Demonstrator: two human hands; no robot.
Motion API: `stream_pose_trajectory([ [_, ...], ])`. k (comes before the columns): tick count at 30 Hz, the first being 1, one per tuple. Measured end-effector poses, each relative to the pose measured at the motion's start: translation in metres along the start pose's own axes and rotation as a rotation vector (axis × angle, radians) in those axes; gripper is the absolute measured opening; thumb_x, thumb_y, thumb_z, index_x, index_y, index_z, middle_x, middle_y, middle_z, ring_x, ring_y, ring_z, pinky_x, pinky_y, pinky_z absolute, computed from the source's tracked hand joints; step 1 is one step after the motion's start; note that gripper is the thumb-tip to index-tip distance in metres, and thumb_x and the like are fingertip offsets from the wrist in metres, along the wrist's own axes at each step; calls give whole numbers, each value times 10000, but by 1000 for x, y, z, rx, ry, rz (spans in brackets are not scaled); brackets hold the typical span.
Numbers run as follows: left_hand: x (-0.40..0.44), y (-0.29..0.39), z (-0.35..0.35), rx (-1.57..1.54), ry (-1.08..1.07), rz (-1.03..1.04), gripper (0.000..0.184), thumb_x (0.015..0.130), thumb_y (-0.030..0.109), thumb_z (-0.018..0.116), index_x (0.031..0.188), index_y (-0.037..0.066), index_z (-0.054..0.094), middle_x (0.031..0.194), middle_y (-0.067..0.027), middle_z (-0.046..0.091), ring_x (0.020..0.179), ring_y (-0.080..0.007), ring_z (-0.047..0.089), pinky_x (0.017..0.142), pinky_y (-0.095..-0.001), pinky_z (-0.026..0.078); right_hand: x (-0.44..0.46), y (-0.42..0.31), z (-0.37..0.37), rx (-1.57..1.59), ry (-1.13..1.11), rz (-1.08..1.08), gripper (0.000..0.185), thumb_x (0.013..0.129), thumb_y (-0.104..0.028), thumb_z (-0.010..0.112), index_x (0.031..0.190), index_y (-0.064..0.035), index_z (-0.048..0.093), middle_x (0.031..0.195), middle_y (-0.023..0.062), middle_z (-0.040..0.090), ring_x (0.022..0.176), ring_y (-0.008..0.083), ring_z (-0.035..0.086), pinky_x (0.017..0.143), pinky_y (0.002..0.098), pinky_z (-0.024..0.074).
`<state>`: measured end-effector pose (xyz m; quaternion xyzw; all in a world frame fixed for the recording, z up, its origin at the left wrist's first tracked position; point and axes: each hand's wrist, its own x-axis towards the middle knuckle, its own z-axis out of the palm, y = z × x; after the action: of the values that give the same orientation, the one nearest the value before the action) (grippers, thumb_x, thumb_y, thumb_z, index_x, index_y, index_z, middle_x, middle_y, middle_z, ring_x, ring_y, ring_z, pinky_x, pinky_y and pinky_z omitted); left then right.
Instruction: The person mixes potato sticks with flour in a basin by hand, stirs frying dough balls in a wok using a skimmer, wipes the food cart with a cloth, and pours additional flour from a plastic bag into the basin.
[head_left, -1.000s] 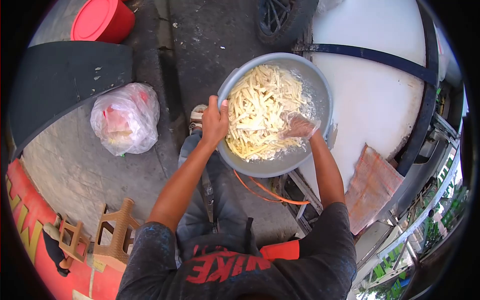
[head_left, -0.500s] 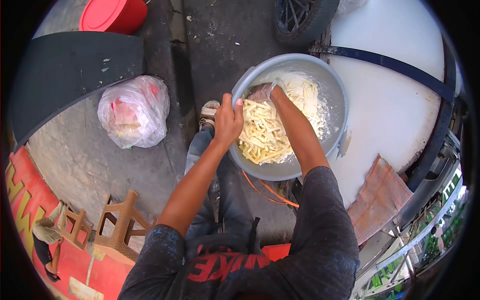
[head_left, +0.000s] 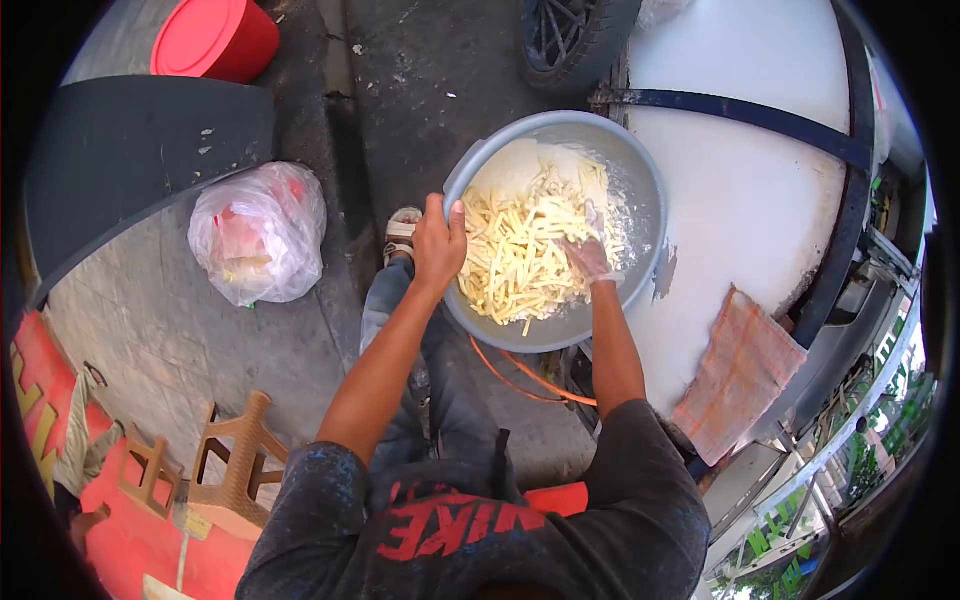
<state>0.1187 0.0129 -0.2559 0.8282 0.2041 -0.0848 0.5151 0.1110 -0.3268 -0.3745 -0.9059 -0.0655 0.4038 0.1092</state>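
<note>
Gripping the rounded plastic rim of a grey basin [head_left: 632, 150] at its left edge, the left hand [head_left: 438, 248] has its fingers closed firmly over the lip. Pale, blunt-ended potato strips [head_left: 515, 255] lie heaped inside, reaching from the basin's left wall past its middle, with fine white powder [head_left: 515, 168] banked by the far edge and smeared along the right wall. Sunk among the strips, right of the middle, is the right hand [head_left: 590, 258] in a thin, wrinkled, see-through glove; its fingers look partly spread, but whether they grasp any strips I cannot tell. The basin's right edge overlaps the left edge of a smooth white panel [head_left: 740, 210], crossed by a dark bar [head_left: 740, 115]. A coarse, reddish woven cloth [head_left: 742, 375] lies at the panel's near edge. Leftward, a crumpled translucent bag [head_left: 258, 235] sits on rough pavement [head_left: 200, 340].
</note>
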Motion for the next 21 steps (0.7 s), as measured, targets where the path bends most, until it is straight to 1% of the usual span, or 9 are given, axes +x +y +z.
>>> stream_pose_trajectory([
  [3, 0, 3, -1, 7, 12, 11, 339, 998, 343, 432, 985, 6, 466, 736, -248, 594, 705, -465, 588, 624, -524, 427, 92, -16, -12, -60, -297, 117, 708, 812, -414, 685, 1432, -234, 396, 1347, 137, 534, 988, 292, 639, 905, 424, 508],
  [5, 3, 7, 1, 20, 16, 23, 333, 999, 339, 431, 985, 7, 465, 732, -248, 593, 698, -462, 587, 618, -523, 423, 90, -81, -43, 203, -70, 169, 771, 781, -436, 695, 1445, -207, 379, 1362, 171, 512, 1087, 319, 588, 962, 398, 464],
  [6, 3, 6, 1, 33, 15, 23, 330, 999, 336, 431, 985, 8, 464, 729, -247, 593, 693, -460, 586, 614, -522, 420, 66, -120, -52, 250, 174, 120, 801, 757, -450, 700, 1445, -192, 381, 1359, 188, 506, 1148, 332, 551, 1000, 382, 433],
  [8, 3, 3, 2, 49, 24, 39, 324, 1000, 331, 431, 984, 9, 464, 720, -242, 592, 683, -453, 586, 607, -517, 418, 23, -177, -63, -47, 190, 38, 858, 778, -602, 597, 1437, -97, 382, 1400, 231, 441, 1356, 340, 344, 1156, 381, 209],
  [12, 0, -8, -1, 23, 4, 72, 323, 991, 332, 462, 1022, 11, 467, 693, -215, 584, 659, -415, 595, 604, -486, 434, -66, -207, -30, -73, 347, -39, 827, 767, -530, 642, 1450, -147, 373, 1439, 262, 373, 1363, 368, 334, 1125, 486, 238],
  [14, 3, -13, -4, -30, -47, 71, 344, 979, 343, 490, 1065, 10, 473, 702, -206, 587, 665, -398, 603, 623, -468, 450, -110, -208, -58, -53, 381, -2, 834, 749, -514, 667, 1444, -152, 383, 1445, 262, 358, 1361, 372, 333, 1114, 494, 255],
  [18, 38, 24, -11, 57, -1, 116, 436, 950, 362, 540, 1210, 21, 465, 774, -190, 620, 710, -365, 626, 682, -439, 475, -141, -145, -12, 593, 825, 144, 824, 754, -511, 675, 1424, -112, 410, 1480, 243, 316, 1366, 351, 330, 1099, 500, 290],
  [19, 56, 36, -9, 89, -27, 173, 453, 944, 364, 549, 1237, 29, 463, 797, -187, 629, 726, -355, 633, 695, -433, 479, -135, -125, 17, 1188, 751, 276, 779, 793, -513, 642, 1410, -91, 424, 1468, 220, 347, 1348, 335, 358, 1086, 496, 315],
  [21, 68, 39, 1, 106, -104, 236, 467, 939, 360, 559, 1270, 44, 466, 832, -186, 643, 755, -341, 647, 712, -425, 485, -113, -83, 66, 1963, 546, 422, 705, 857, -503, 582, 1392, -66, 440, 1443, 183, 402, 1311, 312, 409, 1067, 488, 350],
])
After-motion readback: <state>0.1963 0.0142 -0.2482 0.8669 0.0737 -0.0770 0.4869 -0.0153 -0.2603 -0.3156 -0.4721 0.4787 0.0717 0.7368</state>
